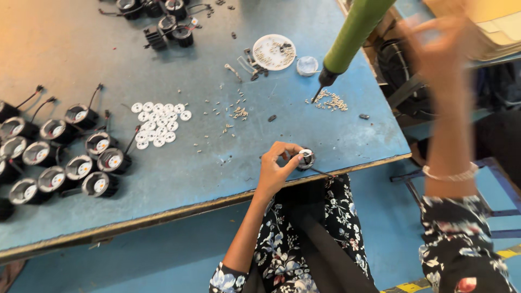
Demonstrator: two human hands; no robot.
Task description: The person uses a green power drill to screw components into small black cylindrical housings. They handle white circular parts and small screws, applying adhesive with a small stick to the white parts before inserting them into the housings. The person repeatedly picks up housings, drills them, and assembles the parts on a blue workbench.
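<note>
Left hand (275, 165) is down at the near edge of the blue worktable (195, 168), fingers pinched round a small black lamp housing (305, 159), held just above the table lip with its pale face turned up and a thin dark lead trailing off to the right. Right hand (442, 51) is raised high, off past the table's right edge, badly blurred, so whether those fingers are spread or curled I cannot tell. Between the two hangs a green-handled electric screwdriver (355, 32), its long axis slanting down and leftward, dark tip poised over a little heap of screws (329, 101). So the housing lies below and left of that tip, much nearer the left hand than the right. Beyond, a white round dish (274, 52) of parts, a cluster of white discs (158, 123), and rows of finished black lamp housings (59, 157) along the left side.
</note>
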